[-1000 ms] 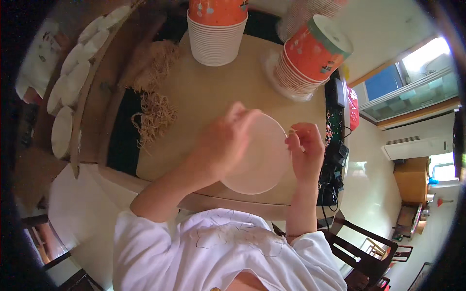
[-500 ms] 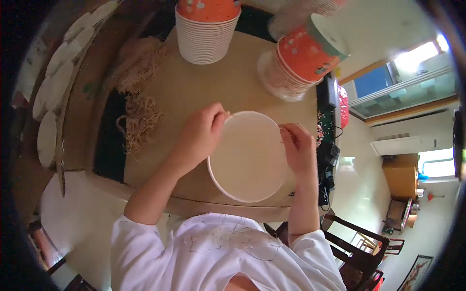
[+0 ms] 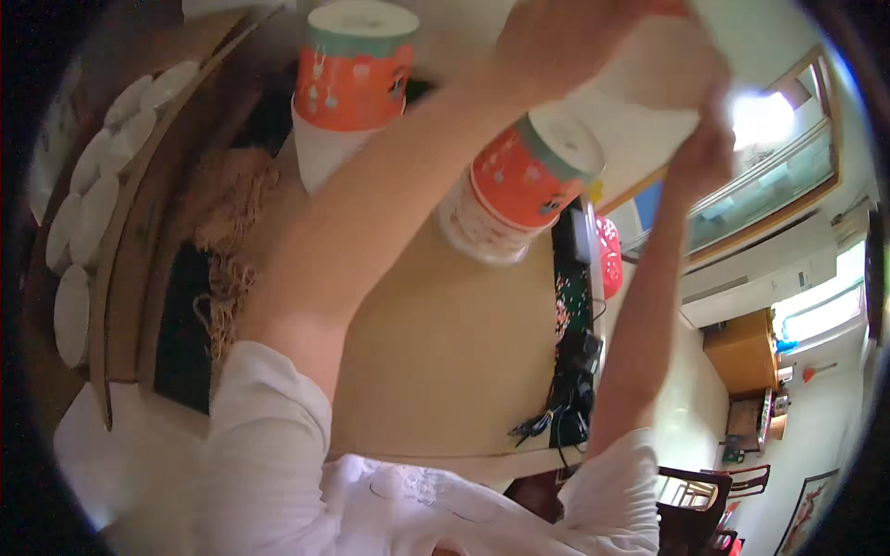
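Both my arms reach up to the far right, over the table, with a pale round paper bucket (image 3: 660,63) between the hands. A bit of orange shows at its upper edge, and motion smears its outline. My left hand (image 3: 570,46) is closed on the bucket's left side, its fingers blurred. On the opposite side my right hand (image 3: 706,148) grips the edge, fingers bent. Below my hands stands a stack of upturned orange paper buckets (image 3: 514,171) with a green band, plastic film around its lower part. Beyond my left forearm is another such stack (image 3: 355,79), partly covered.
Brown board (image 3: 445,361) covers the table. Tangled beige cords (image 3: 227,287) lie at its left side. Black cables (image 3: 570,408) and scattered small bits (image 3: 563,310) line the right edge. White round discs (image 3: 72,315) sit far left; a dark wooden chair (image 3: 691,500) stands lower right.
My hands have lifted the bucket from near the table's front edge up to the far right. The view has shifted, so the bucket stacks appear lower and further left.
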A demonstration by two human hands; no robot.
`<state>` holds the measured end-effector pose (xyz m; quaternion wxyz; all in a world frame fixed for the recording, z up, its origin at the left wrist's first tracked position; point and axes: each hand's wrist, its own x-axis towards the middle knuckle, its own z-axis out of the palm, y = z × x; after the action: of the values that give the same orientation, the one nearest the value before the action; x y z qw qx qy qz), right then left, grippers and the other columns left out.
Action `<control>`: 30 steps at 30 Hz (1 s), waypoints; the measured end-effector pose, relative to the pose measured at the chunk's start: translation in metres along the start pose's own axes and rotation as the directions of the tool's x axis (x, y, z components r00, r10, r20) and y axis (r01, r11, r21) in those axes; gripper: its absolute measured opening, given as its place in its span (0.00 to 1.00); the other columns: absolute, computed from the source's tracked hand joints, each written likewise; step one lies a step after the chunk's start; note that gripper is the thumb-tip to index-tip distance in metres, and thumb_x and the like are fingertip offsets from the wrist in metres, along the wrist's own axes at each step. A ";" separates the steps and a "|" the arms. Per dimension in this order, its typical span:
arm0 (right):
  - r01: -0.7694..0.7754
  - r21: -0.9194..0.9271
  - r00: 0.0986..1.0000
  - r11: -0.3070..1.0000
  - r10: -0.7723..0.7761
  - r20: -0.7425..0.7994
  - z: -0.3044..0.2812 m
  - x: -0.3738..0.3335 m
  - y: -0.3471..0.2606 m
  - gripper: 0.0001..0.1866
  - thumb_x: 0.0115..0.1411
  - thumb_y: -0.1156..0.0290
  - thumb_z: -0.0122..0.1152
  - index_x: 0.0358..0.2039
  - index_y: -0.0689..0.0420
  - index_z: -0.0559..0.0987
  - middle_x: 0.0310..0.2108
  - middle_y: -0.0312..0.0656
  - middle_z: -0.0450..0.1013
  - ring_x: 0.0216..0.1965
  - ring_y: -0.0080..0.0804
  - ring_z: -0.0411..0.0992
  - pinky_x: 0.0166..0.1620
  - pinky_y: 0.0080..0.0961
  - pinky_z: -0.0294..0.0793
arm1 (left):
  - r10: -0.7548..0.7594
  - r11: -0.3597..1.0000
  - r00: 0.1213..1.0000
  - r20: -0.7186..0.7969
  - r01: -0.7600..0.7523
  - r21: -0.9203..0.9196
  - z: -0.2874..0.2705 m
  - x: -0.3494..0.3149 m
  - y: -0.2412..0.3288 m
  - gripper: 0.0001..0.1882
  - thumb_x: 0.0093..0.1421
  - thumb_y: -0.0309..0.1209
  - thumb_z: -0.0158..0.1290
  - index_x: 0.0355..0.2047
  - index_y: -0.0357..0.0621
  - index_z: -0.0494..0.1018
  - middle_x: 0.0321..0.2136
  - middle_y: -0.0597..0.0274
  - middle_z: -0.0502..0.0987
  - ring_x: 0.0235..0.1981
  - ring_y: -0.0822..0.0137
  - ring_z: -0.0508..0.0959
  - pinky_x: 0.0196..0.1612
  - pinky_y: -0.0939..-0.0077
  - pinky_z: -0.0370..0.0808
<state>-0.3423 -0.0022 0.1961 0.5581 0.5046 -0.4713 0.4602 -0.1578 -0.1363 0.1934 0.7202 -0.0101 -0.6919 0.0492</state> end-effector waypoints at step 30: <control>-0.672 0.218 -0.151 -0.708 0.419 0.895 -0.065 -0.067 -0.007 0.20 0.64 0.54 0.46 0.32 0.59 0.76 0.20 0.37 0.70 0.11 0.17 0.55 0.20 0.14 0.57 | -0.262 0.943 0.836 0.482 0.328 -0.055 -0.013 -0.133 0.001 0.09 0.49 0.29 0.54 0.33 0.48 0.70 0.33 0.63 0.72 0.37 0.59 0.75 0.33 0.65 0.76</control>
<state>-0.3399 0.0597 0.1259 -0.4698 0.1859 -0.3661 0.7815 -0.1500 -0.1461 0.0606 0.5282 0.0604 -0.8400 -0.1085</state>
